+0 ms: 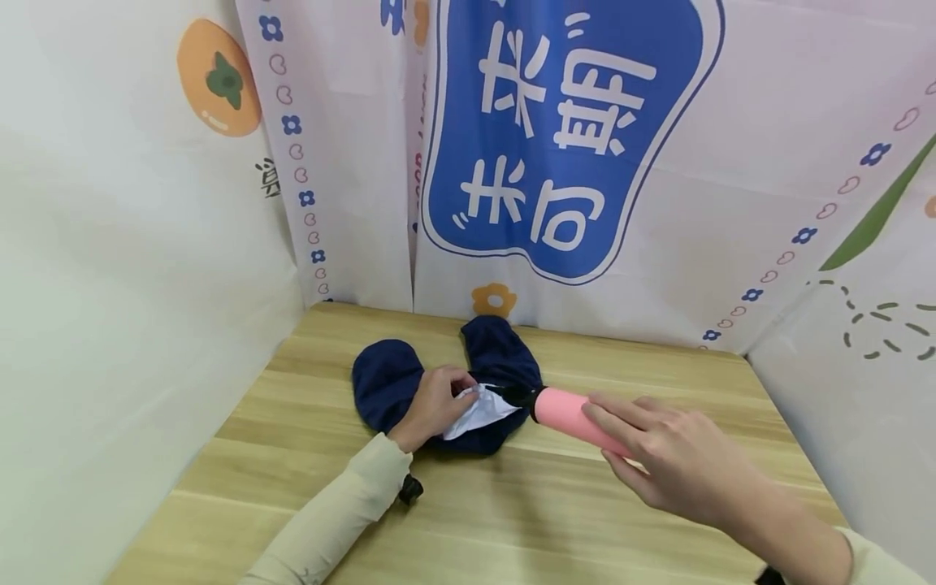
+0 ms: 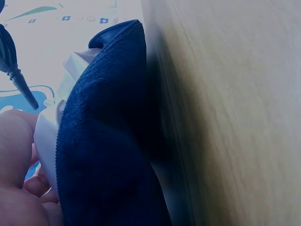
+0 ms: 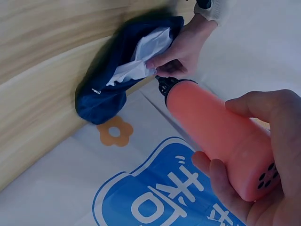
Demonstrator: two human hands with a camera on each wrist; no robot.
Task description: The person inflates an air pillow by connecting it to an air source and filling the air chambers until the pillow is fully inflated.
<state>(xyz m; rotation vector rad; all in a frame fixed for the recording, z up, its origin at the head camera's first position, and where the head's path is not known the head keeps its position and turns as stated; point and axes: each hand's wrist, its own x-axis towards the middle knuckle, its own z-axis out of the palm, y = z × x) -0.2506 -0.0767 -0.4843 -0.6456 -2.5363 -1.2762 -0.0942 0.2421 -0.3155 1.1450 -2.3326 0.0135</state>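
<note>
A navy U-shaped neck pillow cover (image 1: 383,382) lies on the table with its zipper open. A white inner lining (image 1: 486,413), perhaps an air bladder, shows through the opening. My left hand (image 1: 433,406) pinches the white material near a small clear nub (image 2: 49,101). In my right hand (image 1: 683,459) I grip a pink cylindrical air pump (image 1: 574,418), its vented end near my palm in the right wrist view. The pump's black nozzle (image 2: 19,85) points at the nub and sits close to it. Whether they touch, I cannot tell.
The wooden tabletop (image 1: 585,520) extends around the pillow cover. White printed sheets with a blue sign (image 1: 541,138) rise behind and at both sides. A black device (image 1: 411,490) is at my left wrist.
</note>
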